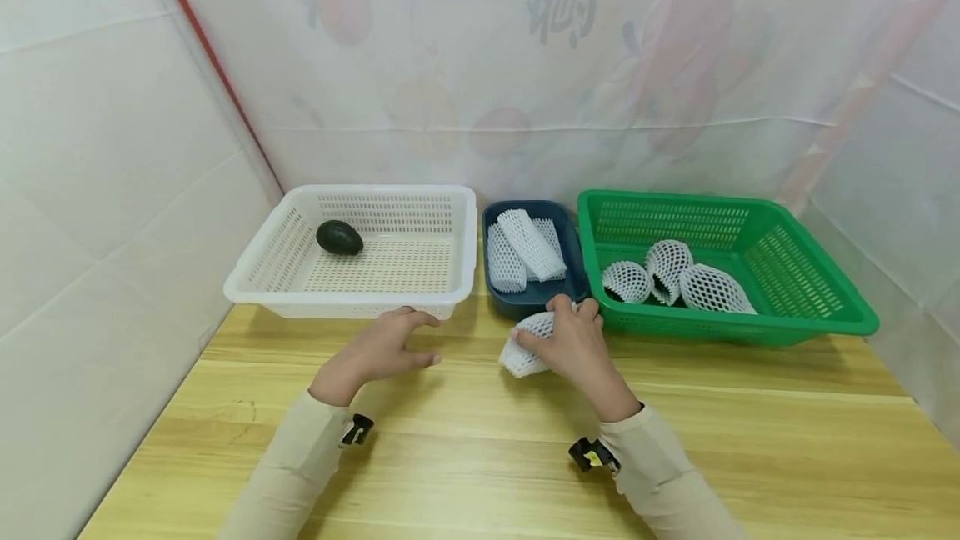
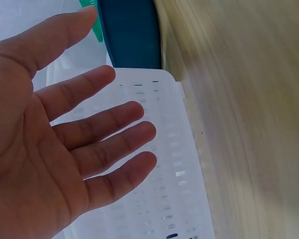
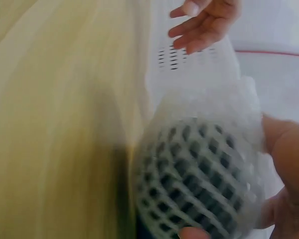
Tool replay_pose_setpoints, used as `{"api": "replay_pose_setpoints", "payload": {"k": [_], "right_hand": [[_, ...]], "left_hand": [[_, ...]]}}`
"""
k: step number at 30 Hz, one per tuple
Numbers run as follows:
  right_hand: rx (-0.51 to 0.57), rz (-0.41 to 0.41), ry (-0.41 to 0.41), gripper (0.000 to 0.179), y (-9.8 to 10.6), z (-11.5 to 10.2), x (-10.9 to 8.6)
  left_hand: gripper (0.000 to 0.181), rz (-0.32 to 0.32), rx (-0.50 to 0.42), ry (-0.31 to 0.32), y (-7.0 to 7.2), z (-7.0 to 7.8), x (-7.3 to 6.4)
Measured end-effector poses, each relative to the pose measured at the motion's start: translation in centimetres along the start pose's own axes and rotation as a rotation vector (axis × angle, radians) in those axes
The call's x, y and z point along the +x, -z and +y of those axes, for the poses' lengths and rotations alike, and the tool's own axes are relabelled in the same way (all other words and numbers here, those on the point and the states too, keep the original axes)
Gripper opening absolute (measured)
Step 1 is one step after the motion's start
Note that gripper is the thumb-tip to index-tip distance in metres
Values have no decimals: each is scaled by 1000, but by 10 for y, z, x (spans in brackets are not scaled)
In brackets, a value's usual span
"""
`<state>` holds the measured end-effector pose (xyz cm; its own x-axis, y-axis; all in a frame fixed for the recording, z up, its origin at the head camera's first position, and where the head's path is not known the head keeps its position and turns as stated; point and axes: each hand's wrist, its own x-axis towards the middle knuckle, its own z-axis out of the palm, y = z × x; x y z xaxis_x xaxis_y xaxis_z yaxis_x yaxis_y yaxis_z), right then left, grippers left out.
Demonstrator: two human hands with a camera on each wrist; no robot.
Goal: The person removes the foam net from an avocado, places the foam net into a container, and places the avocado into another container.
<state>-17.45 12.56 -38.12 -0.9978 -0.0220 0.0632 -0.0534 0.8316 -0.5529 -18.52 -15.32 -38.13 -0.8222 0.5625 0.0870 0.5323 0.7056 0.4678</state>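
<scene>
My right hand (image 1: 573,348) grips an avocado in a white foam net (image 1: 528,348), just in front of the dark blue bin. In the right wrist view, dark skin shows through the stretched mesh of the wrapped avocado (image 3: 194,174), and the sleeve's loose end extends past it. My left hand (image 1: 386,348) holds nothing; its fingers are spread before the front wall of the white basket, as the left hand (image 2: 55,134) in the left wrist view confirms. A bare dark avocado (image 1: 340,237) lies in the white basket (image 1: 348,298).
The dark blue bin (image 1: 517,300) holds several flat foam nets (image 1: 531,244). To its right, a green basket (image 1: 817,323) contains net-wrapped fruit (image 1: 712,288) near its left side. All three containers stand along the back of the wooden table (image 1: 465,457), before a white curtain (image 1: 465,48).
</scene>
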Motion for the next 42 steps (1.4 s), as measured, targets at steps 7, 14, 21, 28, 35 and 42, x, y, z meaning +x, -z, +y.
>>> {"api": "replay_pose_setpoints", "payload": {"k": [7, 14, 21, 28, 35, 42], "right_hand": [[-28, -83, -10, 74, -3, 8, 5], [-66, -96, 8, 75, 2, 9, 5], [-54, -85, 48, 65, 18, 7, 2], [-41, -97, 95, 55, 22, 9, 0], [-15, -138, 174, 52, 22, 14, 2], [22, -172, 347, 40, 36, 32, 1]], "left_hand": [[50, -4, 5, 22, 0, -3, -2], [50, -1, 4, 12, -1, -4, -2], [51, 6, -20, -2, -4, 10, 0], [50, 11, -8, -22, -7, 14, 0], [47, 29, 7, -70, -12, 21, 5], [36, -8, 2, -201, -24, 39, 17]]}}
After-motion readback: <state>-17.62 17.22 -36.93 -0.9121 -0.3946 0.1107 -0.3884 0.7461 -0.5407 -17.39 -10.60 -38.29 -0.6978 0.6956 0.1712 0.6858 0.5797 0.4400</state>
